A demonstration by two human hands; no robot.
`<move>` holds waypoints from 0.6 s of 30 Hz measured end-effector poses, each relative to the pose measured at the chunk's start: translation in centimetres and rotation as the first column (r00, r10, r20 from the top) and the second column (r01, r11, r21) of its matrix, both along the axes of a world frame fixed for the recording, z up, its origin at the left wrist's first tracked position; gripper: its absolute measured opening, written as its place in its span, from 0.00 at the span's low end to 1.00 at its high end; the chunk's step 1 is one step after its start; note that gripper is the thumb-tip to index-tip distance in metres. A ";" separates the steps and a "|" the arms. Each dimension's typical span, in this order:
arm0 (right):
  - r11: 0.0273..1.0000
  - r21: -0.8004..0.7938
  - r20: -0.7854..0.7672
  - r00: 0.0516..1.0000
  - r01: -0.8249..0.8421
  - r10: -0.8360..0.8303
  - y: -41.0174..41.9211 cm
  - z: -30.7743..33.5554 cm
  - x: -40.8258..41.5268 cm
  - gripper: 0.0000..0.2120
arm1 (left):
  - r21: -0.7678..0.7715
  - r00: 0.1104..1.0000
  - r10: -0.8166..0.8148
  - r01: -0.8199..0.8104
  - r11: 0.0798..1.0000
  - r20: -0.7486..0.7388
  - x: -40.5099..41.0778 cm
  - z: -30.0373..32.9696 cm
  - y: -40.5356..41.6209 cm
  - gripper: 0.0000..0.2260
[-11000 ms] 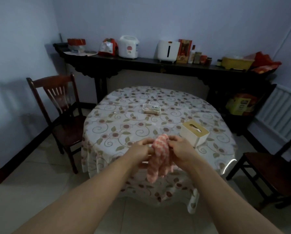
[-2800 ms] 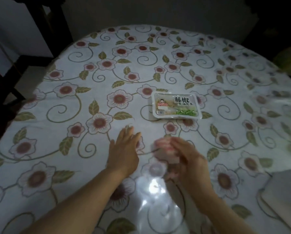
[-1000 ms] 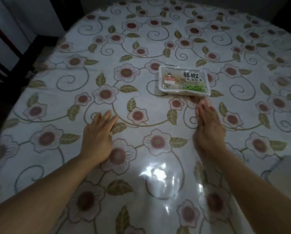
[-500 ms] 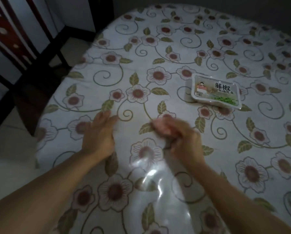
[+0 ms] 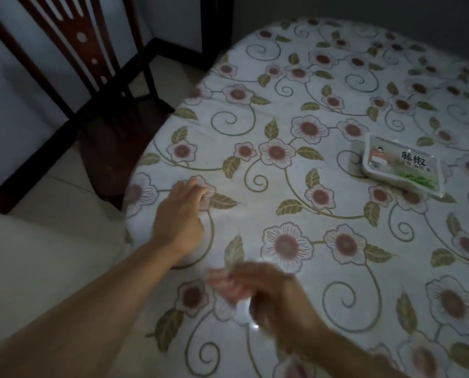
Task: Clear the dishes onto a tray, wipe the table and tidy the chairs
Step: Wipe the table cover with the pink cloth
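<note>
Head view, the only one. In the lower middle of the frame the right hand is smeared by motion, and a pink cloth shows at its fingertips, pressed against the table near its front edge. The fingers look curled over the cloth, so I judge the grip closed on it, though the blur hides the detail. Held that way, bunched under the palm, the cloth can be pushed across the glossy flowered cover; this looks like the wiping step of the task.

The left hand lies at centre left, palm down on the cover close to the table's left edge, fingers loosely bent and holding nothing. It probably sits there to brace the body, or to pin the slick cover so it does not drag with the cloth.

At right of the frame a sealed white food tray rests on the table, well apart from both hands. Its film lid carries large dark characters reading 藤椒, with a smaller line beneath too soft to read, a small cartoon figure on red at its left, and green pieces pictured at lower right.

In the upper left a dark wooden chair stands beside the table, its seat partly under the edge. No dishes or serving tray are in view.
</note>
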State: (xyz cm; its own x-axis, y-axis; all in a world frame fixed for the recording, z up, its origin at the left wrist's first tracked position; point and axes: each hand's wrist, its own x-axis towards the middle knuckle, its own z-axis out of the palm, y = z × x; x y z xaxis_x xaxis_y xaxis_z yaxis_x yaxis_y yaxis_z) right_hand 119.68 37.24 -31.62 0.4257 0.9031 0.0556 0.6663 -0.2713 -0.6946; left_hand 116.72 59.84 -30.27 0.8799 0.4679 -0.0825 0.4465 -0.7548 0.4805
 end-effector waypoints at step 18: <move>0.993 0.012 -0.169 0.979 -0.114 0.114 4.0 1.8 -1.6 0.23 | 0.005 0.981 0.064 -0.064 0.998 -0.183 -4.3 -1.6 2.8 0.33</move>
